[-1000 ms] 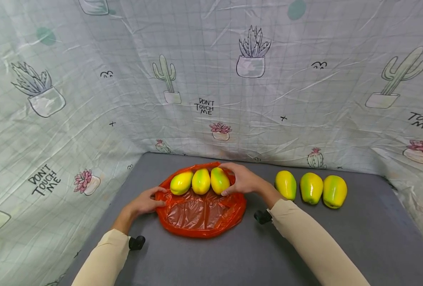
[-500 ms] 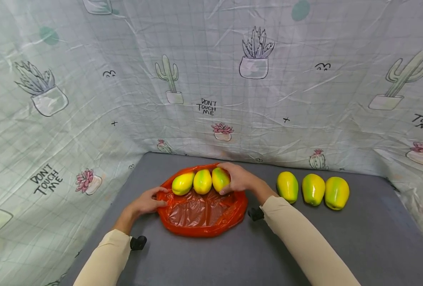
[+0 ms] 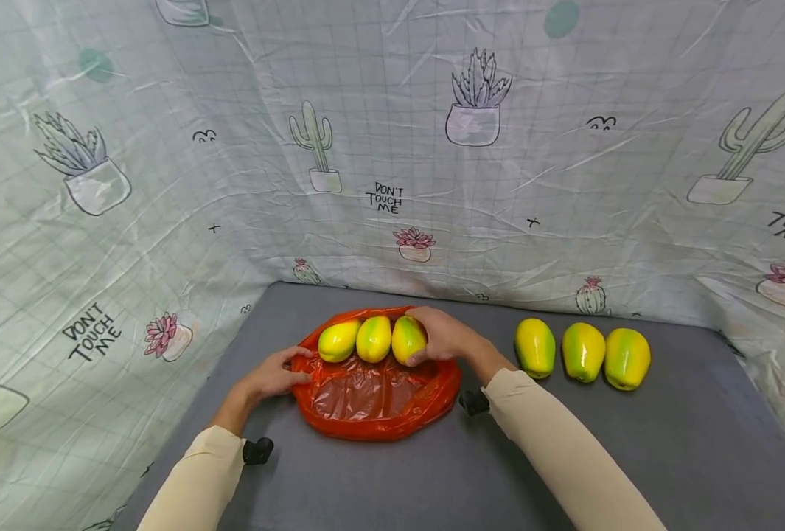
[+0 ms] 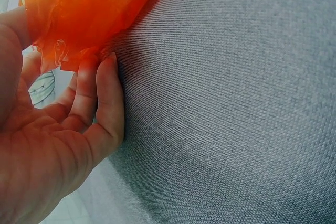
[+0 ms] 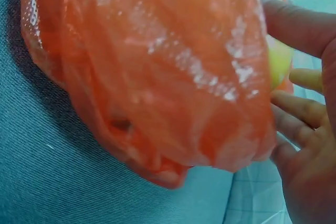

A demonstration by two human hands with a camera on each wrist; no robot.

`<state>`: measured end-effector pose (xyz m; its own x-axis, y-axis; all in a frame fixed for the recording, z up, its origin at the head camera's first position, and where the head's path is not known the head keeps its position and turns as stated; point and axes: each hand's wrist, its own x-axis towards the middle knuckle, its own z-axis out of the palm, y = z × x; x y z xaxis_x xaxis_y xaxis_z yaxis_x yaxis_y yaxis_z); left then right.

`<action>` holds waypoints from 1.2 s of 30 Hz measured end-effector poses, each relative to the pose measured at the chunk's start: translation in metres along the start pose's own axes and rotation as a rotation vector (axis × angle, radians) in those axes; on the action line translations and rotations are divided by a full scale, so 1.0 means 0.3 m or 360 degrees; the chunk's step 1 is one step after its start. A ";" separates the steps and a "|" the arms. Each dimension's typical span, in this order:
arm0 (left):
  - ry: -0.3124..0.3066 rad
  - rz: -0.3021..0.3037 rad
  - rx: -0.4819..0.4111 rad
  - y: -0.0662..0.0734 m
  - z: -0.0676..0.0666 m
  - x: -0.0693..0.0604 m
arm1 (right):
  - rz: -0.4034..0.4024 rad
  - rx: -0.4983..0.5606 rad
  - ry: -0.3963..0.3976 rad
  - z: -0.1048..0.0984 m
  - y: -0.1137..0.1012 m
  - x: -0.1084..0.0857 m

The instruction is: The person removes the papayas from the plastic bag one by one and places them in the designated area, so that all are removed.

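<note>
A red plastic bag [image 3: 359, 425] lies spread on the grey table, its rim rolled into a wide ring. Inside, along its far side, sit a left mango [image 3: 339, 341], a middle mango [image 3: 374, 339] and a right mango [image 3: 408, 342], all yellow-green. My right hand [image 3: 441, 335] reaches over the bag's right rim and grips the right mango, thumb on the near side and fingers beyond it. At the left rim, my left hand [image 3: 275, 375] pinches the bag's edge; the left wrist view shows the orange-red film [image 4: 89, 14] between thumb and bent fingers.
To the right of the bag, three more yellow-green mangoes stand in a row: one mango [image 3: 534, 348], another mango [image 3: 582, 352] and the last mango [image 3: 627, 359]. A printed cloth [image 3: 365, 243] hangs behind and beside the grey table [image 3: 392, 487].
The view has shifted slightly. My right forearm has swung a little left, and the right mango in my right hand has settled slightly nearer. The left hand keeps its place on the bag's rim.
</note>
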<state>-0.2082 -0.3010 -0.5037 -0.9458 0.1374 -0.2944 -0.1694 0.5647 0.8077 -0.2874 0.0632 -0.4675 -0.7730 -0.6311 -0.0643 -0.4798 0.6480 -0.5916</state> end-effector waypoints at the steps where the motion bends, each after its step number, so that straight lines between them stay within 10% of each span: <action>1: -0.0005 0.0011 0.0006 0.000 -0.003 -0.001 | 0.0010 0.0015 0.0006 0.002 0.001 0.002; 14: -0.0017 0.0033 -0.0037 -0.007 0.007 -0.003 | 0.0173 0.0136 -0.0130 0.039 0.026 0.015; 36: 0.0007 0.0050 0.0034 -0.002 0.004 -0.009 | 0.0001 0.0162 0.0123 -0.033 -0.009 -0.060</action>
<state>-0.2053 -0.3005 -0.5040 -0.9517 0.1520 -0.2666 -0.1334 0.5774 0.8055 -0.2763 0.0771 -0.4569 -0.8047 -0.5936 -0.0048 -0.4380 0.5991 -0.6702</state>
